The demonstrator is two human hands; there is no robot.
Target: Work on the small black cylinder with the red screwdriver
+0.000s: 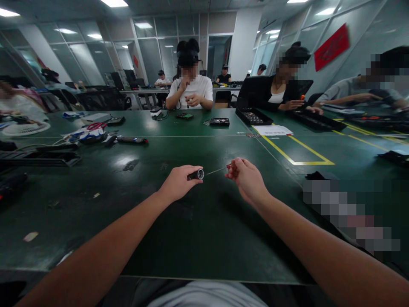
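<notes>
My left hand [179,182] is closed around a short black flashlight [196,174], whose round, silver-rimmed end faces right and toward me. Between thumb and fingers of my right hand [247,177] is a small screwdriver [217,171] with a reddish handle. Its thin metal shaft points left, and the tip sits just short of the flashlight's round end, apparently not touching it. Both hands are held above the green table [198,230]. The fingers of my right hand hide part of the handle.
On the left lie a pen-like tool [132,140], red-handled scissors [96,126] and a black tray [41,157]. Further back is a small black device [220,122]. A parts tray [254,116] and a white paper [273,130] lie back right. Several people sit around.
</notes>
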